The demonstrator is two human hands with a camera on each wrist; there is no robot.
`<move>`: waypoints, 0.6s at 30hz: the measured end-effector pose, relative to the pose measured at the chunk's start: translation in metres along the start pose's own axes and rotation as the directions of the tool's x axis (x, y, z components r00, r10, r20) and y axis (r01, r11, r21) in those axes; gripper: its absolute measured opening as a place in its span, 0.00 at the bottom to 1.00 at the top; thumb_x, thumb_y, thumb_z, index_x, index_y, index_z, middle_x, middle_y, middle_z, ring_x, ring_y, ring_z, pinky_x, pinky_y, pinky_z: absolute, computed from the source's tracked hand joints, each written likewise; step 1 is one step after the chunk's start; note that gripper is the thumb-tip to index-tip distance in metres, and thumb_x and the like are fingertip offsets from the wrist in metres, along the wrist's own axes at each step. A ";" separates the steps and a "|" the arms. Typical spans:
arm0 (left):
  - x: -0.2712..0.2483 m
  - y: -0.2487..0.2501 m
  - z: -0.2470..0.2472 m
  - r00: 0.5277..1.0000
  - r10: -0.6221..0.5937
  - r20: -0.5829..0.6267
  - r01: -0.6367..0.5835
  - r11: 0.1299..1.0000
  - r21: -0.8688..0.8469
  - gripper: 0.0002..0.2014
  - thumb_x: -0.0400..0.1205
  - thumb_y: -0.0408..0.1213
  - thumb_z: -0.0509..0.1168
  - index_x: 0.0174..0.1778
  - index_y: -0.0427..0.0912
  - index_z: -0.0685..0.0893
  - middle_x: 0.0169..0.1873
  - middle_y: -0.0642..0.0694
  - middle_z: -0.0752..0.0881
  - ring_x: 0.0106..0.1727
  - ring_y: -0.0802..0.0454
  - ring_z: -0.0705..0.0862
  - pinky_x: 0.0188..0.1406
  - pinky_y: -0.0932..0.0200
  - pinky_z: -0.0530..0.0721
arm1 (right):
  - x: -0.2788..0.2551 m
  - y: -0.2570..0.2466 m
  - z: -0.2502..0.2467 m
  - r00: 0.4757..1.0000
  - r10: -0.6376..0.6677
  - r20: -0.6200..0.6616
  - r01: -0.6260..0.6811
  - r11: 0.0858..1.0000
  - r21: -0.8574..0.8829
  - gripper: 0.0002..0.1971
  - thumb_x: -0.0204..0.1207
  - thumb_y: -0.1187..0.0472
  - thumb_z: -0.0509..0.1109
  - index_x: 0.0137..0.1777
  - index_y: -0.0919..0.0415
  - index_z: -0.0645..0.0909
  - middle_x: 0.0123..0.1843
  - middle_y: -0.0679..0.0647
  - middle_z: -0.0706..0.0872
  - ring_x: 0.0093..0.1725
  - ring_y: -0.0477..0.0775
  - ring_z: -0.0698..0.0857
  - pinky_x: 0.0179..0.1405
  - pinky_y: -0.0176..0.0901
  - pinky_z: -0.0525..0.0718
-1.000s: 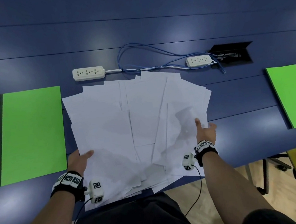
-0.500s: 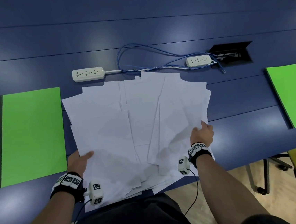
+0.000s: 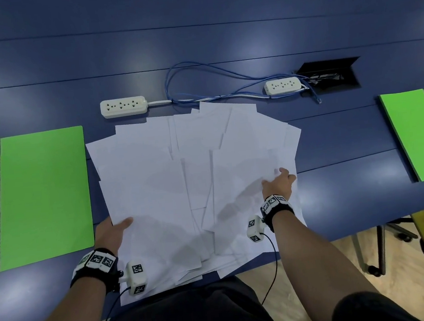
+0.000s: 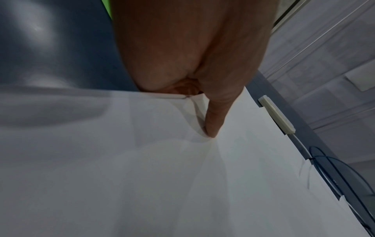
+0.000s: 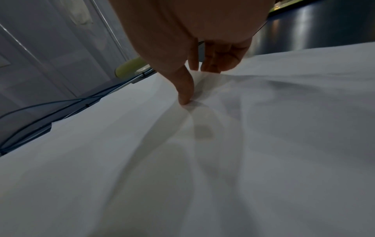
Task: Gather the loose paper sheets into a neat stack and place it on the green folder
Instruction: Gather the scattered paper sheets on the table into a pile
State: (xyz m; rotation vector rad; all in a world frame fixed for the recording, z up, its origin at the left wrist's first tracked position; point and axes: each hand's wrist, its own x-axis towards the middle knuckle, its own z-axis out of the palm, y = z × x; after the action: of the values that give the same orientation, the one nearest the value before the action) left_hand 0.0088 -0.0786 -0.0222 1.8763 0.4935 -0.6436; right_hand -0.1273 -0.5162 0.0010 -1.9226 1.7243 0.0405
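Sheets (image 3: 182, 184) lie fanned and overlapping on the blue table (image 3: 193, 32), near edge hanging past the table rim, far edge just short of the power strip (image 3: 123, 107). Left hand (image 3: 111, 233) pinches the fan's left edge, thumb on top, fingers hidden under the paper; the open green folder (image 3: 43, 194) lies just left of the sheets. Right hand (image 3: 279, 183) rests on the fan's right side, thumb pressing down, fingers loosely extended onto the paper.
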 end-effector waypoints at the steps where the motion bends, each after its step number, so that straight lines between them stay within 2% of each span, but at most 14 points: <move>1: 0.000 -0.001 0.000 1.000 -0.003 0.004 0.003 1.000 -0.001 0.19 0.81 0.31 0.74 0.68 0.33 0.85 0.59 0.40 0.88 0.60 0.40 0.85 0.66 0.44 0.80 | -0.001 -0.002 0.000 1.000 0.006 -0.003 -0.006 1.000 0.000 0.32 0.74 0.63 0.77 0.76 0.57 0.70 0.73 0.57 0.71 0.60 0.65 0.87 0.64 0.60 0.83; 4: 0.002 -0.003 -0.001 1.000 -0.006 -0.003 0.006 1.000 0.008 0.19 0.80 0.31 0.75 0.68 0.34 0.85 0.59 0.40 0.88 0.61 0.39 0.86 0.67 0.42 0.81 | -0.009 -0.007 -0.001 0.994 0.105 -0.023 -0.106 0.993 -0.060 0.30 0.74 0.56 0.78 0.74 0.56 0.72 0.72 0.57 0.73 0.70 0.63 0.79 0.66 0.60 0.75; 6: 0.004 -0.005 -0.002 1.000 -0.006 -0.010 0.006 1.000 0.019 0.19 0.80 0.32 0.76 0.67 0.35 0.86 0.60 0.38 0.89 0.63 0.37 0.87 0.68 0.37 0.82 | -0.014 -0.009 -0.001 0.985 0.170 -0.036 -0.172 0.983 -0.071 0.29 0.72 0.53 0.79 0.71 0.57 0.73 0.71 0.59 0.72 0.69 0.63 0.75 0.64 0.61 0.75; 9: 0.004 -0.004 -0.002 1.000 -0.003 -0.003 0.003 0.999 0.034 0.18 0.80 0.32 0.76 0.66 0.36 0.86 0.60 0.38 0.89 0.61 0.38 0.87 0.67 0.39 0.82 | -0.017 -0.009 0.000 0.984 0.179 -0.024 -0.180 0.983 -0.042 0.29 0.72 0.54 0.79 0.69 0.58 0.71 0.70 0.59 0.73 0.67 0.64 0.79 0.61 0.60 0.78; 13: 0.001 -0.001 -0.001 1.000 0.016 0.005 -0.016 1.000 0.018 0.18 0.81 0.31 0.75 0.67 0.36 0.85 0.61 0.39 0.88 0.60 0.41 0.85 0.65 0.44 0.81 | -0.018 -0.006 -0.001 0.988 0.152 -0.034 -0.151 0.988 0.039 0.26 0.75 0.59 0.77 0.70 0.58 0.71 0.69 0.57 0.81 0.65 0.64 0.84 0.65 0.57 0.76; 15: 0.001 -0.002 -0.002 1.000 0.012 0.010 -0.012 1.000 0.014 0.19 0.81 0.31 0.75 0.68 0.36 0.85 0.61 0.39 0.88 0.61 0.40 0.86 0.65 0.44 0.81 | -0.018 -0.004 -0.002 0.992 0.125 -0.036 -0.123 0.991 0.050 0.16 0.77 0.62 0.73 0.64 0.58 0.77 0.59 0.57 0.86 0.58 0.64 0.86 0.59 0.52 0.80; 17: 0.000 -0.001 -0.002 1.000 0.015 0.010 -0.016 1.000 0.018 0.19 0.81 0.31 0.75 0.68 0.35 0.85 0.61 0.39 0.88 0.61 0.40 0.85 0.65 0.44 0.81 | -0.017 0.000 -0.003 0.995 0.090 -0.040 -0.086 0.993 0.086 0.02 0.78 0.64 0.69 0.46 0.58 0.78 0.42 0.57 0.82 0.43 0.62 0.81 0.41 0.45 0.78; 18: -0.001 -0.001 -0.002 1.000 0.027 0.009 -0.027 0.999 0.027 0.20 0.81 0.31 0.75 0.69 0.35 0.85 0.62 0.39 0.88 0.62 0.40 0.85 0.66 0.43 0.80 | -0.017 0.000 -0.004 0.996 0.074 -0.058 -0.067 0.991 0.114 0.07 0.79 0.65 0.68 0.40 0.59 0.76 0.37 0.55 0.79 0.39 0.60 0.77 0.37 0.43 0.74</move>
State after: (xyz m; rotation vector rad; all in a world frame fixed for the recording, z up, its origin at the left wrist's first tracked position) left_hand 0.0081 -0.0766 -0.0218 1.9019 0.4552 -0.6432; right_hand -0.1318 -0.5021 0.0104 -1.7991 1.7958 -0.0889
